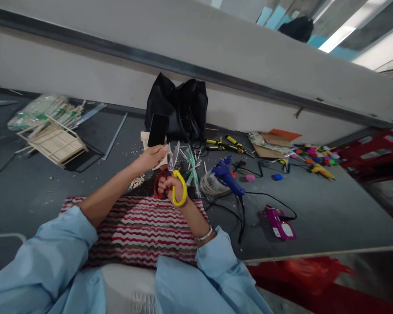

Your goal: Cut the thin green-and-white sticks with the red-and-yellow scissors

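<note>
My right hand (169, 186) is closed round the handles of a pair of scissors (179, 192). One loop is yellow, the other red, and the blades stand apart, pointing away from me. Right beside the blades, my left hand (150, 158) has its fingers pinched together; what they hold is too small to make out. Behind that hand a black phone (158, 130) leans upright on a pale wooden stand. Small cut wooden bits (137, 182) lie in a pile just below my left wrist. Under my forearms is a red-and-white striped cloth (127, 226).
On the left are a small stick-built frame (57, 141) and a plastic bag of sticks (39, 114). A black bag (177, 107) stands against the wall. To the right lie a blue glue gun (228, 175) with cables, pliers (229, 146), coloured pom-poms (317, 154) and a purple device (279, 223).
</note>
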{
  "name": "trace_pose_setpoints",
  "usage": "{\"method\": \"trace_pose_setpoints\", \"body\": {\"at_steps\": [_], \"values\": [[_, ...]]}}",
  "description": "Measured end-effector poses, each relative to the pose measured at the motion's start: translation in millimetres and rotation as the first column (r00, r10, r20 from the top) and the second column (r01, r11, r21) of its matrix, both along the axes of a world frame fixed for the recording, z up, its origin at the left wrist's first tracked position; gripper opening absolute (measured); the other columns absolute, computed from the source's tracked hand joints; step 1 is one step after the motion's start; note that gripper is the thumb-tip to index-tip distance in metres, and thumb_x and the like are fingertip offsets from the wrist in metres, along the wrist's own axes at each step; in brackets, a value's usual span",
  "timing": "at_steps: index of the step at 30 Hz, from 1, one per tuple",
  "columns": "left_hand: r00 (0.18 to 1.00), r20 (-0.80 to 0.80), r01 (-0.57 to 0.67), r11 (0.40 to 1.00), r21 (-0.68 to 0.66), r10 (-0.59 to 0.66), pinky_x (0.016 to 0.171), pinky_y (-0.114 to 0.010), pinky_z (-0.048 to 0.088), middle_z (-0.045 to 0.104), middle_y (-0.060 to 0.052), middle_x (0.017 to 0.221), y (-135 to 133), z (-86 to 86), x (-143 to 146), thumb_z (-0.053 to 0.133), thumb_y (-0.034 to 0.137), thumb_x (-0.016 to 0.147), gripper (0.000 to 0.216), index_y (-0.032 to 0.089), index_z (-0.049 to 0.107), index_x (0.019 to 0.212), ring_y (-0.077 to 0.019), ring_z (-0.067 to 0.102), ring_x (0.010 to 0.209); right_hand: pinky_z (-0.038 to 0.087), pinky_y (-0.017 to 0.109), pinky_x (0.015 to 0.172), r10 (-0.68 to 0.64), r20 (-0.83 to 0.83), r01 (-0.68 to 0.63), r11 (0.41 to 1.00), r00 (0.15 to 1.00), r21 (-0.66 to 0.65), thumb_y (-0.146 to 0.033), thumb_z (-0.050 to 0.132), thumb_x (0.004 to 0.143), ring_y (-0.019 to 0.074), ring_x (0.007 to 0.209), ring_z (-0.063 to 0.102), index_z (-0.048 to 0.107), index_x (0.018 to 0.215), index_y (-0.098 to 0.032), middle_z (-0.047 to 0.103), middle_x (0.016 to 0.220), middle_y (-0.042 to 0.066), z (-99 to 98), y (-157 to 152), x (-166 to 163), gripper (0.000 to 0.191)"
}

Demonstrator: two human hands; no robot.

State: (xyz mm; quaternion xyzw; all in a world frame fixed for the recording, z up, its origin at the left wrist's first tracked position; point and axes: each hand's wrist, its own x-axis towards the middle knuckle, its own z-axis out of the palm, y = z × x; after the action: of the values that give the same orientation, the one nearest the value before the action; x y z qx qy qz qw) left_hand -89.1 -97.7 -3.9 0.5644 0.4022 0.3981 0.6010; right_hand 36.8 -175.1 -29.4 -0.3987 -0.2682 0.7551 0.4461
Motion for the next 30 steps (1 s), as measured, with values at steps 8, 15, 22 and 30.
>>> {"method": "trace_pose_setpoints", "body": {"at_steps": [8,15,22,30], "values": [[0.996,0.074,0.050,0.998,-0.027,-0.048,0.041,-0.016,0.028,0.034,0.008,0.053,-11,19.0,1,0.055,0.043,0.088,0.029,0.018,0.047,0.075,-0.0034,0.029,0.041,0.032,0.020,0.043,-0.160,0.310,0.073,0.959,0.937,0.274,-0.022,0.053,0.057,0.0074,0.045,0.039,0.049,0.092,-0.025,0.046,0.060,-0.010,-1.3,-2,4,0.036],[0.993,0.057,0.094,0.992,0.082,-0.099,0.041,-0.019,0.024,0.039,0.006,0.051,-12,22.4,-1,0.055,0.040,0.089,0.025,0.018,0.050,0.077,-0.0051,0.031,0.042,0.039,0.022,0.059,-0.330,0.608,-0.066,0.842,0.722,0.536,-0.013,0.052,0.057,0.0098,0.061,0.041,0.057,0.113,-0.023,0.052,0.075,-0.006,9.6,4,16,0.057],[0.994,0.050,0.092,0.984,0.155,-0.101,0.041,-0.019,0.023,0.035,0.008,0.049,-13,22.4,-2,0.055,0.043,0.087,0.029,0.017,0.051,0.075,-0.0051,0.030,0.042,0.050,0.030,0.083,-0.449,0.660,-0.194,0.720,0.602,0.667,-0.013,0.050,0.062,0.0170,0.086,0.057,0.049,0.132,-0.019,0.063,0.107,0.004,-3.1,10,22,0.070],[0.993,0.074,0.082,0.980,0.182,-0.097,0.041,-0.018,0.022,0.033,0.008,0.048,-12,16.1,-1,0.057,0.046,0.087,0.032,0.016,0.052,0.076,-0.0047,0.029,0.042,0.047,0.035,0.101,-0.499,0.663,-0.249,0.662,0.557,0.707,-0.009,0.051,0.067,0.0215,0.111,0.058,0.046,0.138,-0.017,0.061,0.126,0.008,-10.7,11,26,0.071]]}}
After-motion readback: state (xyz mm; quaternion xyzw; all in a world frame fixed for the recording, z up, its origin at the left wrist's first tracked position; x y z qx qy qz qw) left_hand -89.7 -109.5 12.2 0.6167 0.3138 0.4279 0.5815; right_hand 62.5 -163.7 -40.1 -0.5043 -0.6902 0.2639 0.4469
